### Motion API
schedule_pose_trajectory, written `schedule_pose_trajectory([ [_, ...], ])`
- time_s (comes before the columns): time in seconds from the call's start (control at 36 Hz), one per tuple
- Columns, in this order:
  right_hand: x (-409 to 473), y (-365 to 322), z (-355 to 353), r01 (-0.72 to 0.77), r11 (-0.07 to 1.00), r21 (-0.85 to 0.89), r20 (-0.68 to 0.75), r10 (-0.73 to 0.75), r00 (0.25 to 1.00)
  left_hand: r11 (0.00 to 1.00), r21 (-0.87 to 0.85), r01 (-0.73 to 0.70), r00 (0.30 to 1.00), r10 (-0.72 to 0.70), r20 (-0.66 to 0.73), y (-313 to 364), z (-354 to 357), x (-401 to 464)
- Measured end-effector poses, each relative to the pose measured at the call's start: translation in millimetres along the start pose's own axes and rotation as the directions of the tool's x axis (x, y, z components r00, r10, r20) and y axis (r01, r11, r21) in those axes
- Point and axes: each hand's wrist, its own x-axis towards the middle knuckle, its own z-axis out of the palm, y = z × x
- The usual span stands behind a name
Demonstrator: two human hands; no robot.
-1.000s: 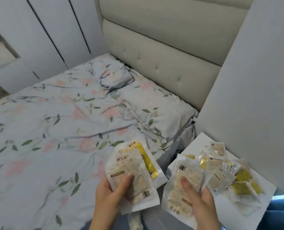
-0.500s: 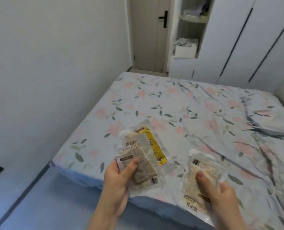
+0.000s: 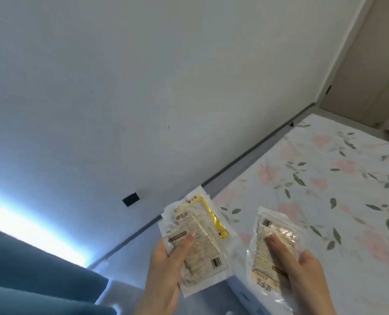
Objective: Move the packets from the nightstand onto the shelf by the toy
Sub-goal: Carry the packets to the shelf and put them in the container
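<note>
Holding packets in both hands, that is what I see through the head camera, the only view I have. My left hand (image 3: pixel 164 269) is closed around a small fan of packets (image 3: pixel 195 242): the thumb presses flat on the front one, a clear sachet with printed text and a barcode near its lower right corner, and behind it a second sachet with a yellow band (image 3: pixel 214 214) sticks out at the upper right. I count at least 2 in this hand; a third layer may sit between them, but I cannot tell. My right hand (image 3: pixel 302 278) grips a separate clear packet (image 3: pixel 270 246), thumb laid along its face and the other fingers wrapped behind its right edge. Its print reads upside down from here. The 2 bundles are near each other but apart, both held in the air, the left one before the floor strip and the right one over the near corner of the bed (image 3: pixel 325 178).

That bed, under a floral sheet with pink blossoms and green leaves, fills the right side. A plain white wall (image 3: pixel 143 87) takes up most of the frame, with a black socket plate (image 3: pixel 131 198) low on it and a grey skirting (image 3: pixel 245 155) running along its base. A door (image 3: pixel 370 64) stands at the upper right. Blue fabric (image 3: pixel 29 280) sits in the lower left corner under a bright glare.
</note>
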Motion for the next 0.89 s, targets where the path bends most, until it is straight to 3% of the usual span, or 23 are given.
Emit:
schedule_pose_trajectory([
  [0.31, 168.1, -39.5, 107.8, -0.011, 0.998, -0.058, 0.108, 0.017, 0.994, 1.000, 0.020, -0.021, 0.983, 0.024, -0.180, 63.5, -14.6, 157.7],
  [0.58, 299.3, -107.2, 209.8, 0.066, 0.994, -0.091, 0.099, -0.057, 0.993, 0.992, 0.106, -0.072, 0.991, 0.083, -0.104, 173.6, -9.1, 298.9],
  [0.89, 419.5, -153.0, 291.7, 0.194, 0.979, 0.061, -0.119, -0.186, 0.975, 0.965, 0.209, -0.159, 0.976, 0.121, 0.183, 269.8, 26.3, 472.8],
])
